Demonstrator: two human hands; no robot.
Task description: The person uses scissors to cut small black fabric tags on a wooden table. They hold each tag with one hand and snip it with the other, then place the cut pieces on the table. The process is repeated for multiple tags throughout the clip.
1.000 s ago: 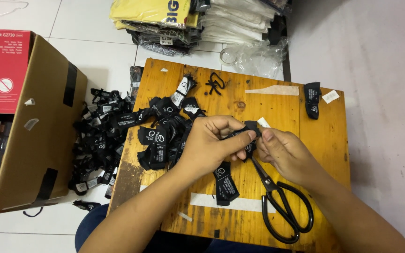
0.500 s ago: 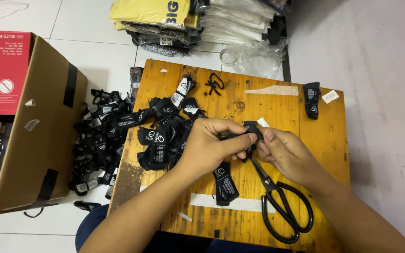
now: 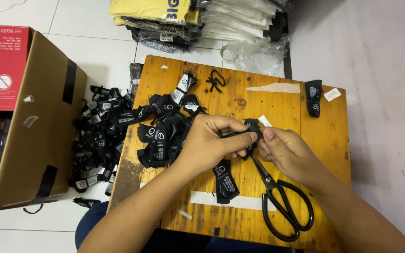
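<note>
Both the left hand [image 3: 212,143] and right hand [image 3: 284,150] pinch a small black woven label [image 3: 251,129] above the wooden board [image 3: 333,136], and it could slip onto the black scissors [image 3: 282,201] just below the grip, though fingers hide how, perhaps folded, it sits.

Left hand [image 3: 212,143] and right hand [image 3: 287,152] pinch black label [image 3: 251,129] over wooden table [image 3: 282,105]; scissors [image 3: 282,201] beside.
</note>
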